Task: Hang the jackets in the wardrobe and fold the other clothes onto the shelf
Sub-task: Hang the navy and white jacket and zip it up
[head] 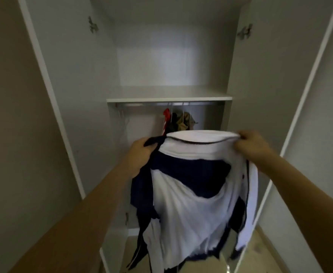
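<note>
Open white wardrobe [73,75] ahead, shelf [169,94] bare on top, rail [169,104] below with a few clothes [179,122] hanging. In front of it, held up in the air, a white and dark blue jacket [197,184]: soft, light, limp, probably a bit slippery; best taken at the collar or shoulders. Left hand [140,154] gripping the dark edge, fingers curled around it. Right hand [253,143] pinching the white collar edge near the zipper [201,143].

We're facing grey walls [10,115] both sides, dim light. White doors [49,79] swung wide open, metal hinges [93,25] up top L & R. Pale glossy floor [260,251] bottom right, catching a bit of shine.
</note>
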The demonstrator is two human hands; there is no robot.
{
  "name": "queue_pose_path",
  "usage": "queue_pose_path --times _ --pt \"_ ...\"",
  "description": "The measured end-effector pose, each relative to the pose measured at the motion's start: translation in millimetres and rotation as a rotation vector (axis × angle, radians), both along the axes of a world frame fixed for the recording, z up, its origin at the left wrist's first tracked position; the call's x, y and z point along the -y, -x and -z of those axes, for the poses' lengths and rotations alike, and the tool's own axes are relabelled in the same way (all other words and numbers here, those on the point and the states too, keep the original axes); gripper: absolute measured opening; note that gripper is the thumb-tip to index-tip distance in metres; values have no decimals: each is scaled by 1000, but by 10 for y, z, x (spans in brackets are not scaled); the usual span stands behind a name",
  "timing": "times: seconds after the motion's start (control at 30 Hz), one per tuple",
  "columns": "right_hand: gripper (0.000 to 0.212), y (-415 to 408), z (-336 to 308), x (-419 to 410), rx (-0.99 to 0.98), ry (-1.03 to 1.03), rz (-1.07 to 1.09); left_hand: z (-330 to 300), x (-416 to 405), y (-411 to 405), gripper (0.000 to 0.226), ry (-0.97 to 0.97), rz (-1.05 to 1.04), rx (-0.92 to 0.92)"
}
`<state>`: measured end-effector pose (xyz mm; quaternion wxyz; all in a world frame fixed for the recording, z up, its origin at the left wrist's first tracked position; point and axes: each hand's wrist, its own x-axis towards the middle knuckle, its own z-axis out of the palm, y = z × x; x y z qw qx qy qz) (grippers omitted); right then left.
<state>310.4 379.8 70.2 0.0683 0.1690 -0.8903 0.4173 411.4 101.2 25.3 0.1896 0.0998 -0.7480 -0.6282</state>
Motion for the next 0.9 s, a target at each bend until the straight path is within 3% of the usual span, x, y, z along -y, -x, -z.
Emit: queue_pose_path --times 0.07,0.1,0.13,0.17,0.2,0.3,0.4,0.47,0.57,0.6,0.7,0.77,0.83,0.9 --pt "50 197 117 246 57 -52 -275 -245 -94 385 16 90 8 -79" --pt "52 297 173 406 68 -70 -397 -370 -163 571 16 215 41 -113" --pt "37 395 213 570 52 -73 -465 -483 -228 732 15 344 95 -142" --pt "15 481 207 711 44 -40 -491 -565 -259 863 12 462 152 -156" --pt "12 600 171 814 36 38 -473 -607 -238 984 13 567 193 -154" --pt "26 945 1 1022 99 322 -354 -459 50 1198 26 671 230 28" --pt "32 1237 -82 1244 152 460 -322 41 392 1295 29 614 118 288" --pt "23 1425 -64 1381 248 476 -335 368 634 1369 25 497 43 357" --pt "3 1678 62 1577 442 362 -516 603 964 1631 24 382 -76 345" --pt "5 1764 130 1676 492 250 -609 612 1041 1767 25 386 -82 324" --pt "5 1931 269 2103 479 -95 -740 539 1281 2223 29 325 -15 275" --pt "14 2172 314 2422 383 -38 -646 457 1581 2428 33 311 117 391" --pt "17 2428 312 2723 367 106 -517 453 1979 2574 36 215 307 636" --pt "26 2649 324 3006 397 136 -478 531 2393 2737 35 128 298 788"
